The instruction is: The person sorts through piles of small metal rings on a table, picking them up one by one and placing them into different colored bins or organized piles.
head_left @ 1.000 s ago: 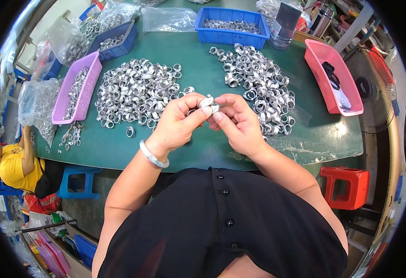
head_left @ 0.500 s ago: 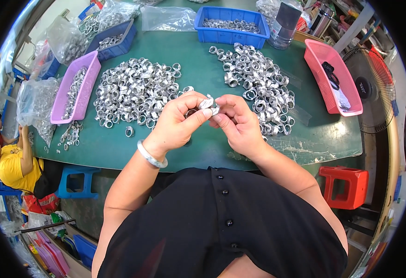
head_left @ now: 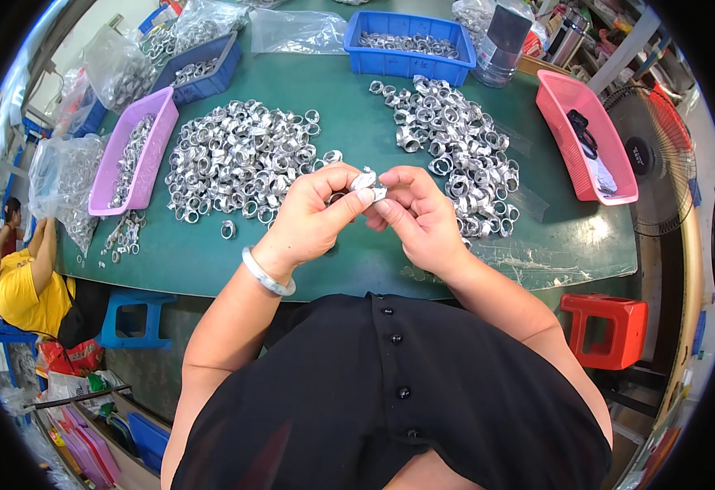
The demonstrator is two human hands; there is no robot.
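My left hand point(head_left: 315, 211) is closed round a small silvery metal ring clamp point(head_left: 363, 181), its thumb pressed on the part. Facing it, my right hand point(head_left: 417, 214) pinches a silvery piece point(head_left: 379, 193) at the same spot; whether this is the same clamp or a second one I cannot tell. Both hands are held over the near middle of the green table point(head_left: 349, 106). Beyond my left hand spreads a wide heap of ring clamps point(head_left: 235, 159). Another heap of clamps point(head_left: 459, 147) lies beyond and beside my right hand. A single clamp point(head_left: 228, 229) rests apart, nearer to me.
Pink baskets stand left point(head_left: 162, 122) and right point(head_left: 547, 94). A blue bin point(head_left: 406, 64) of metal parts is at the back. A fan point(head_left: 647, 155) is beyond the right edge. Stools, blue point(head_left: 137, 343) and red point(head_left: 606, 327), stand below. A person in yellow point(head_left: 27, 294) works at left.
My hands stay in nearly the same place, with only a slight shift of the fingers round the metal piece. The person at left has moved a little.
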